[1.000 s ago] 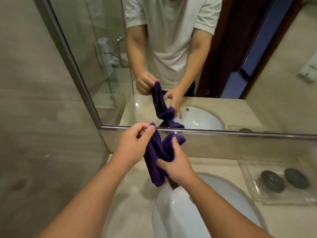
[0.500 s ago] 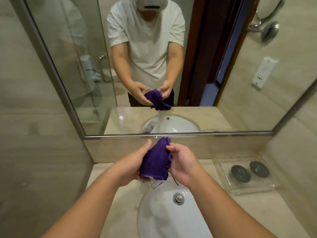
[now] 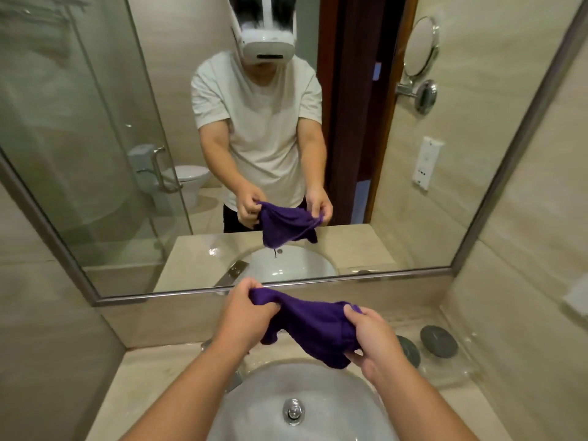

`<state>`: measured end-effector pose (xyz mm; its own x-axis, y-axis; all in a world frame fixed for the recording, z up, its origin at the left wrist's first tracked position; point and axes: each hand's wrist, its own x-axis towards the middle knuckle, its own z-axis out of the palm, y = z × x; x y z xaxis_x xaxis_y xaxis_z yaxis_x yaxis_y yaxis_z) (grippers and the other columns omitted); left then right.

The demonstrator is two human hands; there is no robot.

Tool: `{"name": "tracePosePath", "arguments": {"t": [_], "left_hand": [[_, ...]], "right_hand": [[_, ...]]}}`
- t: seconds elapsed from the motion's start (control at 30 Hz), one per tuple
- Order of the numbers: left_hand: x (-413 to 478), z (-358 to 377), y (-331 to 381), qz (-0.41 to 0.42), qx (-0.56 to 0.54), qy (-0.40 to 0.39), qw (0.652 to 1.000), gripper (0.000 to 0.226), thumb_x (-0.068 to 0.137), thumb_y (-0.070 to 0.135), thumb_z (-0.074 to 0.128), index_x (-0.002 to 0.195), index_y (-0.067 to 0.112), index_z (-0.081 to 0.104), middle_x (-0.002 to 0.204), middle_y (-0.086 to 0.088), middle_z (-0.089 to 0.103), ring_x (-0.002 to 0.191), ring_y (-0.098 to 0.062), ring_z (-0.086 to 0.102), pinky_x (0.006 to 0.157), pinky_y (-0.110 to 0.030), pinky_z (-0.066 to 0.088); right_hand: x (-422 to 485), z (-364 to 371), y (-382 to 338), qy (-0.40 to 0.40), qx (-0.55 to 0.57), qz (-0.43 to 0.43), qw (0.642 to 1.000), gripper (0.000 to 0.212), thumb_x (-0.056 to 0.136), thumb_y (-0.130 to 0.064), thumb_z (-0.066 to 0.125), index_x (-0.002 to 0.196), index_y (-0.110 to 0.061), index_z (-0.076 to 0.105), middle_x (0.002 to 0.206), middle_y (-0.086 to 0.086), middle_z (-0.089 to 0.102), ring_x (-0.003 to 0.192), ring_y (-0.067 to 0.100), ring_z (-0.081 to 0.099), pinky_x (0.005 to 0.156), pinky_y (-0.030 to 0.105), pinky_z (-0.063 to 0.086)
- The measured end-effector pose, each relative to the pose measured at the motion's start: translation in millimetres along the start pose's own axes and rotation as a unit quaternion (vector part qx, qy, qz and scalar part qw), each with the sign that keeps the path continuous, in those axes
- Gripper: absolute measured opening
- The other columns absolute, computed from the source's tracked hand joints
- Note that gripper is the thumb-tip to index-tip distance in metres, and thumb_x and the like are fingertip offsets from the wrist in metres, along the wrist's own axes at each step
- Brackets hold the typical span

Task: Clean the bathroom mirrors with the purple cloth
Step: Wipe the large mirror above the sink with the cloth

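Preparation step: left hand [image 3: 246,313] and right hand [image 3: 372,340] each grip an end of the purple cloth [image 3: 313,319], stretched above the sink [image 3: 264,405]; the next move probably calls for pressing it to the mirror [image 3: 445,192] at 12 o'clock.

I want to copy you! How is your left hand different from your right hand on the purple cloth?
The left hand sits higher, near the mirror; the right hand is lower, toward the glass tray. The left hand bunches its end in a fist; the right hand has its thumb on top and fingers underneath. Both grip the purple cloth above the sink.
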<state>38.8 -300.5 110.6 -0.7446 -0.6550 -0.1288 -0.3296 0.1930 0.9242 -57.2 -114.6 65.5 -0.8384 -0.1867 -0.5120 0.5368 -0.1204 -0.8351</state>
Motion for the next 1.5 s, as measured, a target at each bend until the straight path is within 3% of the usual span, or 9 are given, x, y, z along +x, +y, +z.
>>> {"name": "tracePosePath", "arguments": {"t": [0.2, 0.37, 0.5, 0.63, 0.77, 0.9, 1.0, 1.23, 1.5], "left_hand": [[14.5, 20.0, 13.2, -0.018, 0.181, 0.194, 0.964, 0.033, 0.078, 0.054, 0.065, 0.1, 0.031, 0.059, 0.11, -0.007, 0.048, 0.113, -0.032, 0.036, 0.095, -0.038, 0.039], [18.9, 25.1, 25.3, -0.09, 0.164, 0.202, 0.961, 0.049, 0.076, 0.062, 0.058, 0.107, 0.026, 0.047, 0.114, -0.008, 0.047, 0.109, -0.034, 0.044, 0.09, -0.043, 0.043], [21.8, 13.4, 41.0, -0.128, 0.206, 0.168, 0.956, 0.054, 0.071, 0.068, 0.049, 0.079, 0.015, 0.059, 0.079, -0.003, 0.065, 0.076, -0.027, 0.059, 0.065, -0.034, 0.045], [32.0, 22.6, 66.3, -0.254, -0.057, 0.002, 0.966, 0.064, 0.086, 0.063, 0.054, 0.044, 0.014, 0.057, 0.047, 0.006, 0.055, 0.034, -0.01, 0.043, 0.039, -0.014, 0.032], [57.0, 42.4, 81.6, -0.258, -0.357, -0.042, 0.897, 0.032, 0.094, 0.044, 0.058, 0.073, 0.021, 0.06, 0.075, 0.001, 0.073, 0.065, -0.016, 0.07, 0.054, -0.028, 0.055], [79.2, 68.3, 83.3, -0.206, -0.408, 0.029, 0.889, 0.026, 0.094, 0.04, 0.058, 0.08, 0.019, 0.064, 0.101, -0.003, 0.074, 0.1, -0.025, 0.066, 0.085, -0.041, 0.049], [91.0, 80.0, 73.1, -0.221, -0.402, 0.036, 0.888, 0.044, 0.094, 0.047, 0.052, 0.059, 0.021, 0.06, 0.09, 0.002, 0.078, 0.088, -0.021, 0.072, 0.077, -0.039, 0.047], [112.7, 82.6, 41.5, -0.226, -0.434, 0.076, 0.869, 0.047, 0.088, 0.03, 0.043, 0.061, 0.013, 0.077, 0.09, -0.004, 0.079, 0.093, -0.024, 0.071, 0.093, -0.04, 0.041], [119.5, 67.2, 52.4, -0.168, -0.378, 0.15, 0.898, 0.038, 0.095, 0.028, 0.04, 0.099, 0.005, 0.069, 0.084, -0.01, 0.077, 0.075, -0.025, 0.074, 0.064, -0.033, 0.055]], "right_hand": [[20.6, -32.5, -61.0, 0.068, 0.036, -0.123, 0.989, 0.01, 0.089, -0.023, 0.075, 0.098, -0.019, 0.071, 0.074, -0.005, 0.075, 0.055, 0.007, 0.066, 0.054, 0.024, 0.049], [26.6, -24.7, -94.7, 0.077, 0.014, -0.193, 0.978, 0.022, 0.084, -0.028, 0.08, 0.102, -0.017, 0.077, 0.086, -0.005, 0.077, 0.077, 0.011, 0.072, 0.075, 0.031, 0.056], [33.7, -25.4, -118.1, 0.081, 0.097, -0.174, 0.977, 0.02, 0.085, -0.028, 0.08, 0.103, -0.022, 0.073, 0.089, -0.003, 0.074, 0.065, 0.012, 0.067, 0.047, 0.025, 0.052], [44.0, -19.4, -133.4, 0.04, 0.16, -0.108, 0.98, 0.01, 0.09, -0.031, 0.074, 0.097, -0.03, 0.067, 0.088, 0.006, 0.072, 0.062, 0.021, 0.066, 0.059, 0.035, 0.06], [57.4, 6.2, -133.2, 0.022, 0.19, -0.152, 0.97, 0.023, 0.099, -0.023, 0.063, 0.121, -0.025, 0.06, 0.102, 0.001, 0.073, 0.09, 0.018, 0.074, 0.091, 0.041, 0.055], [84.0, 25.0, -108.6, 0.003, -0.047, -0.285, 0.957, 0.099, 0.085, -0.014, 0.078, 0.159, -0.01, 0.012, 0.163, 0.011, 0.022, 0.148, 0.02, 0.027, 0.12, 0.031, 0.022], [99.4, 31.9, -75.6, -0.002, -0.256, -0.356, 0.899, 0.131, 0.074, -0.056, 0.08, 0.158, -0.011, -0.011, 0.167, 0.008, -0.009, 0.15, 0.007, -0.014, 0.118, 0.024, -0.006], [139.0, 47.9, -49.2, 0.117, -0.417, -0.361, 0.826, 0.128, 0.063, -0.101, 0.013, 0.156, -0.016, -0.008, 0.165, 0.022, 0.012, 0.151, 0.034, 0.011, 0.121, 0.051, 0.008], [143.1, 65.6, -71.7, 0.153, -0.332, -0.407, 0.837, 0.137, 0.06, -0.09, 0.041, 0.156, 0.003, 0.011, 0.158, 0.034, 0.018, 0.148, 0.047, 0.014, 0.116, 0.062, 0.002]]}}
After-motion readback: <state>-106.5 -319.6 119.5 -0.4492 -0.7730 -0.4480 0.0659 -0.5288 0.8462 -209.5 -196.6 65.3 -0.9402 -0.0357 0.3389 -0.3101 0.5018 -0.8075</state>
